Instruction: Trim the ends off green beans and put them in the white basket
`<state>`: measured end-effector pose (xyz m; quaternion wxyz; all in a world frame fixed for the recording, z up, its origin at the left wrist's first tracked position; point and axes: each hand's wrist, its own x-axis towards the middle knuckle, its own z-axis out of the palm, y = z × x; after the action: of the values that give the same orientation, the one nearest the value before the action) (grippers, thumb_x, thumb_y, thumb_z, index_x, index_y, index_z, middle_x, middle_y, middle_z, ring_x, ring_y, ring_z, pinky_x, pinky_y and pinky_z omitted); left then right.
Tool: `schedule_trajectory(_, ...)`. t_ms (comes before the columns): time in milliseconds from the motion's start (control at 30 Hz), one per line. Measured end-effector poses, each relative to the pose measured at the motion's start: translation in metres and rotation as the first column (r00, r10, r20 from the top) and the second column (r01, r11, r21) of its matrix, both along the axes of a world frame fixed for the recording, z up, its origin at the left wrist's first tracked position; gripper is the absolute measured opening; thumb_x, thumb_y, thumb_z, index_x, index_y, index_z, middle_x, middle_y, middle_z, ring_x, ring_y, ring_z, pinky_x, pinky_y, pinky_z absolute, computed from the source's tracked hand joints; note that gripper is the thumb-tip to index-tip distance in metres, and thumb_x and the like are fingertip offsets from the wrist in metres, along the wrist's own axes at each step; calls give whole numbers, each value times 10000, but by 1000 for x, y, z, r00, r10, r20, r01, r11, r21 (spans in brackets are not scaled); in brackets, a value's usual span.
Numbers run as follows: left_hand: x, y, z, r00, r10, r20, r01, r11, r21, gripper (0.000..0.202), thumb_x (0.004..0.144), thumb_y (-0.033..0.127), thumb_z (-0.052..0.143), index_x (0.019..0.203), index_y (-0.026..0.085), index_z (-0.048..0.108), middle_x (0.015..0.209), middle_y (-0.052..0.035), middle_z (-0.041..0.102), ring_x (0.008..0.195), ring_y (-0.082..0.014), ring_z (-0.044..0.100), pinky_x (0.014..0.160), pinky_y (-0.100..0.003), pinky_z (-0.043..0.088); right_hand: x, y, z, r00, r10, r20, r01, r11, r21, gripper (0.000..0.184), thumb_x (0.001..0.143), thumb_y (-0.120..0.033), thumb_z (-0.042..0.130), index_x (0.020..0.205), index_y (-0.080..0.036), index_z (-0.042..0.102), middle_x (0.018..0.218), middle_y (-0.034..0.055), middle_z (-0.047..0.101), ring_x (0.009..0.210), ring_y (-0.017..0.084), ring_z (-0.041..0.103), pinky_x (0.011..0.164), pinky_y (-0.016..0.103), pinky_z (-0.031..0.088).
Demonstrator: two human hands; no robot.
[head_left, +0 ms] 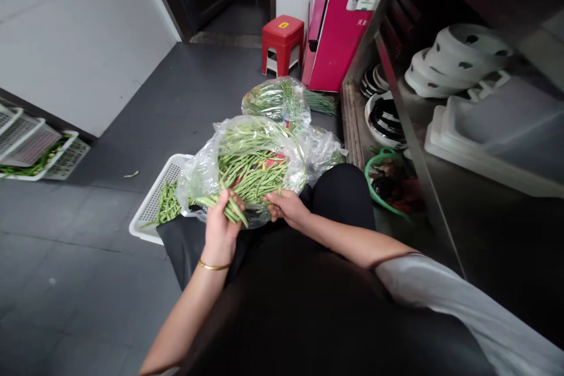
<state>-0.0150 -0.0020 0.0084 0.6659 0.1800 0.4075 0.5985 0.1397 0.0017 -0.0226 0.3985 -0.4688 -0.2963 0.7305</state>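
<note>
My left hand (pixel 222 217) is closed round a small bunch of long green beans (pixel 235 211), whose ends stick out on both sides of the fist. To its right, my right hand (pixel 286 208) has its fingers pinched together at the near edge of the bag; whatever they hold is too small to make out. Just beyond both hands lies an open clear plastic bag (pixel 198 164) full of long green beans (pixel 255 179). Shorter bean pieces (pixel 167 202) lie in a white perforated basket (pixel 147 211) on the left, partly covered by the bag.
Behind the bag sits another clear bag of greens (pixel 275 97). A red stool (pixel 283 41) stands farther back. On the right are a metal shelf (pixel 423 158) and a green basket (pixel 374 188). White baskets (pixel 66 155) stand far left; a stray bean piece (pixel 131 174) lies on the floor.
</note>
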Motion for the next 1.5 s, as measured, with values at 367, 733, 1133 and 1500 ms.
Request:
schedule_trajectory(367,6,-21,-20,804,-538,-253,463,834,-300,183,645,239,717,722,94,637,500,-30,590,347,-112,496,320,-202,351,12,-17,15,437,0,900,-781,497,379,217,827,-383,534,849,-167,551,864,94,632,768,212,602,651,304,442)
schedule_trajectory(733,5,-31,-26,716,-658,-231,607,751,-258,319,626,364,699,810,122,606,637,-5,592,402,-80,491,362,-198,378,32,0,18,650,423,631,-693,670,265,367,872,-519,389,727,-214,534,517,-11,520,510,151,521,557,267,427)
schedule_trajectory(1133,2,-31,-20,662,-748,-46,730,657,-186,310,599,378,714,768,131,632,635,-39,618,449,-118,525,384,-216,375,30,-3,22,680,633,371,-712,691,125,373,780,-576,509,756,-206,546,520,1,583,423,139,522,456,253,405)
schedule_trajectory(1500,3,-37,-17,785,-612,99,615,749,-244,271,505,227,798,659,108,609,506,5,519,401,-88,453,368,-208,339,48,-6,7,565,-58,823,-795,229,562,237,794,-255,517,967,-294,674,875,66,716,756,221,689,661,298,543)
